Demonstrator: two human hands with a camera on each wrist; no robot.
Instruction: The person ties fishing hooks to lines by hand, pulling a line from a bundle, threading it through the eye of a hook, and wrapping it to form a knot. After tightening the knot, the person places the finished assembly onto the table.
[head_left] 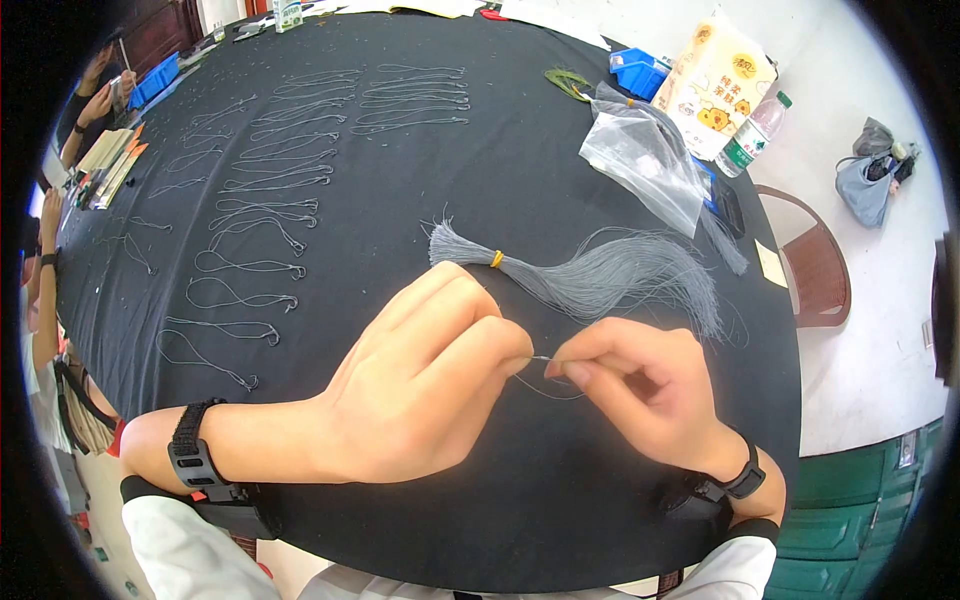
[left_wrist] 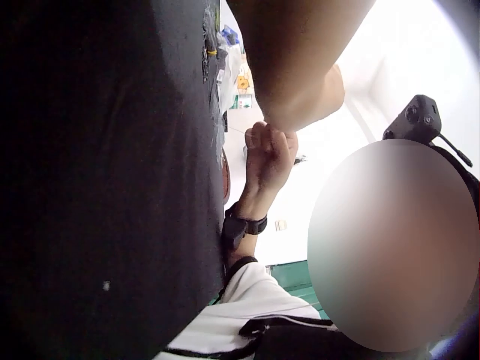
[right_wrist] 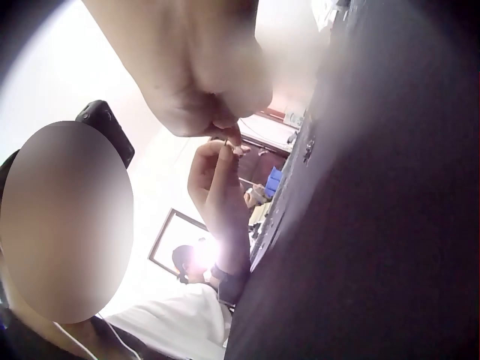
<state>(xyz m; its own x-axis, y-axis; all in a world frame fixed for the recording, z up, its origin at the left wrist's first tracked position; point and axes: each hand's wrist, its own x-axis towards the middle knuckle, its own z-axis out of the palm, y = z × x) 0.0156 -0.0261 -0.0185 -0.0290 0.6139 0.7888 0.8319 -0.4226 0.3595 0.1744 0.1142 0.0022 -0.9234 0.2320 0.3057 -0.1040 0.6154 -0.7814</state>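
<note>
In the head view the left hand (head_left: 425, 375) and right hand (head_left: 650, 390) meet fingertip to fingertip over the table's near part. Both pinch a thin grey cord (head_left: 541, 358) between thumb and forefinger, and a loose curve of it hangs below. Just beyond them lies a bundle of grey cords (head_left: 600, 272) bound by a yellow band (head_left: 497, 259). The left wrist view shows the right hand (left_wrist: 270, 154) with curled fingers; the right wrist view shows the left hand (right_wrist: 217, 184) pinching, the cord hardly visible.
Rows of looped grey cords (head_left: 245, 266) lie on the black cloth (head_left: 400, 540) at left and centre. At the right back are a plastic bag (head_left: 640, 165), a tissue pack (head_left: 715, 85), a bottle (head_left: 755, 135) and a blue bin (head_left: 638, 72). Other people sit along the left edge.
</note>
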